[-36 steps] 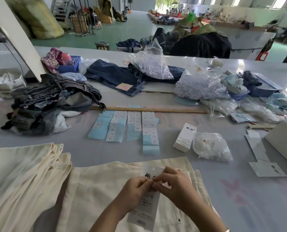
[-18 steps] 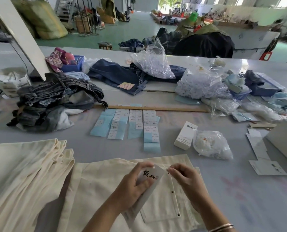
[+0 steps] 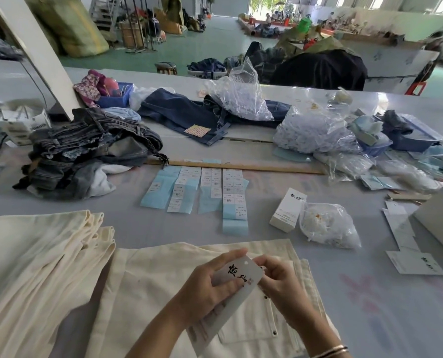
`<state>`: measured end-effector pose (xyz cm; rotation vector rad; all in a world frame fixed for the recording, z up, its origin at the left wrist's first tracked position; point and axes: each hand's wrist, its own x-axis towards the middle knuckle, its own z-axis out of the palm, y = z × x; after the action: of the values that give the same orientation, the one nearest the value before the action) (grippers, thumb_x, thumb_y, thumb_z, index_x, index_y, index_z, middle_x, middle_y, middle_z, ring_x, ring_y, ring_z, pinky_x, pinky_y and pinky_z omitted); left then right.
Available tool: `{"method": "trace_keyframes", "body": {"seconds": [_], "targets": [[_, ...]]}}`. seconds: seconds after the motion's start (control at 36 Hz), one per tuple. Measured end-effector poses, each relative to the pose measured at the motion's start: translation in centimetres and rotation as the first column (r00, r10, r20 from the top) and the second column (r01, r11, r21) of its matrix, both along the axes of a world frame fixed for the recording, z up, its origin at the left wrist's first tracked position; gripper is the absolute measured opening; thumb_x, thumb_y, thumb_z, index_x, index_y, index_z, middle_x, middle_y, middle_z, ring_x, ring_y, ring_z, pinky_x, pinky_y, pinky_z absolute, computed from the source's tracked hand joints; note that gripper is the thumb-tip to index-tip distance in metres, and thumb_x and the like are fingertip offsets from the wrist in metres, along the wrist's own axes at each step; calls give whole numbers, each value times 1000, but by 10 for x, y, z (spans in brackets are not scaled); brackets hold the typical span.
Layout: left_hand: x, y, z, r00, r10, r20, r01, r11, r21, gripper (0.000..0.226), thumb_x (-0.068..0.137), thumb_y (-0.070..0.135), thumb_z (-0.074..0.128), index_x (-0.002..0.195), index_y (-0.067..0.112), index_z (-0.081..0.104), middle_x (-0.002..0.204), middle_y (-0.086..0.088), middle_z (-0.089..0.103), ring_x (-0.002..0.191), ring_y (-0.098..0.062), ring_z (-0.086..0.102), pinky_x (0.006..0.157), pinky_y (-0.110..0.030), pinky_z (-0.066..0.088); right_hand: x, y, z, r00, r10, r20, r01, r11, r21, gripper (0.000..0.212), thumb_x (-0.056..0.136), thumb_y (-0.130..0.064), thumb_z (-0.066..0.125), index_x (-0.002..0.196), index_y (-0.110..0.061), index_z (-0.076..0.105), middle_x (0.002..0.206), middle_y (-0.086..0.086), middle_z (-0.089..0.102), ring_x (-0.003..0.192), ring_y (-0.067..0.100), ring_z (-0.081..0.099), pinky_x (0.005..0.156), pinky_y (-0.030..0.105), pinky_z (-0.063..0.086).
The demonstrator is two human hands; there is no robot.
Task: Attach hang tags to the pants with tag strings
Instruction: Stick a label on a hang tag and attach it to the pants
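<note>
Cream pants point(image 3: 148, 288) lie flat at the table's near edge, with a back pocket under my hands. My left hand point(image 3: 207, 285) grips a long white hang tag point(image 3: 237, 276) with black characters and a punched hole near its top, tilted over the pants. My right hand point(image 3: 280, 282) pinches at the tag's upper right edge; the thin tag string between its fingers is too small to make out. A clear bag of white tag strings point(image 3: 326, 226) lies to the right, beside a small white box point(image 3: 287, 210).
A stack of folded cream pants point(image 3: 34, 254) lies at the left. Blue and white label strips point(image 3: 207, 192) sit mid-table below a wooden ruler point(image 3: 241, 167). Denim piles point(image 3: 91, 151), plastic bags point(image 3: 316, 130), loose hang tags point(image 3: 414, 262) and a white box point(image 3: 440, 218) fill the rest.
My hands parted and the left lifted the tag face up; now the right hand has come back against the tag's top edge. The camera shifted slightly.
</note>
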<state>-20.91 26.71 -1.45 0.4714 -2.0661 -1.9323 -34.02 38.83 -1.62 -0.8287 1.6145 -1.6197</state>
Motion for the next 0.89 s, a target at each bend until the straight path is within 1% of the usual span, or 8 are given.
{"method": "trace_keyframes", "body": {"seconds": [0.11,0.22,0.31,0.39,0.53,0.64,0.78,0.89], "targets": [[1,-2,0,1000,-4,13,5,1000,-17,48,83,24,68,120,54,58,118,26,63,102,-2,65,84,-14,48,-3,0,1,988,4,-155,-2,1000,13,21,84,4,65,74,-15,68,55,19,56,55,15,40,53,24,32],[1,-3,-4,999,-19,39,22,998,-67,53,86,25,67,116,66,53,114,45,55,107,14,56,87,-7,42,-10,0,1,912,-9,-411,39,997,63,28,82,-8,71,71,-33,70,50,13,45,51,12,32,50,23,27],[0,-1,-4,999,-19,39,22,996,-85,50,89,27,64,118,66,51,115,49,51,112,19,50,87,-3,39,-14,3,1,831,6,-556,63,993,105,15,76,-31,70,74,-47,67,49,1,38,49,4,29,49,19,26],[0,1,-4,999,-22,35,25,995,-95,48,94,25,59,120,64,51,115,50,50,112,23,47,86,0,37,-17,6,-2,751,72,-656,45,986,159,18,78,-25,72,84,-42,67,51,7,46,48,5,32,50,24,30],[-1,2,-4,999,-20,27,23,993,-112,51,94,19,60,116,65,53,118,47,51,115,16,50,89,-5,41,-17,8,-5,723,31,-690,109,981,159,21,78,-18,76,87,-34,68,48,-8,35,47,6,31,50,25,30],[0,1,-7,999,-26,32,29,993,-114,50,93,22,61,116,65,53,120,43,54,116,8,55,88,-10,45,-15,11,-4,689,121,-714,91,964,251,13,80,-20,73,88,-30,72,48,-7,41,48,10,40,52,36,47],[-2,2,-10,1000,-24,17,27,988,-152,51,93,21,61,118,65,53,118,43,54,116,14,52,90,-6,41,-15,11,-3,727,-28,-686,179,972,150,13,81,-10,72,79,-23,71,46,-11,34,47,6,33,50,19,28],[-6,5,-15,1000,14,-16,-17,967,-253,41,93,21,61,124,48,60,116,14,63,112,-4,57,95,-18,45,-10,10,-7,823,-71,-564,162,980,112,28,83,-3,69,74,-29,67,48,-11,36,48,3,34,49,22,31]]}}
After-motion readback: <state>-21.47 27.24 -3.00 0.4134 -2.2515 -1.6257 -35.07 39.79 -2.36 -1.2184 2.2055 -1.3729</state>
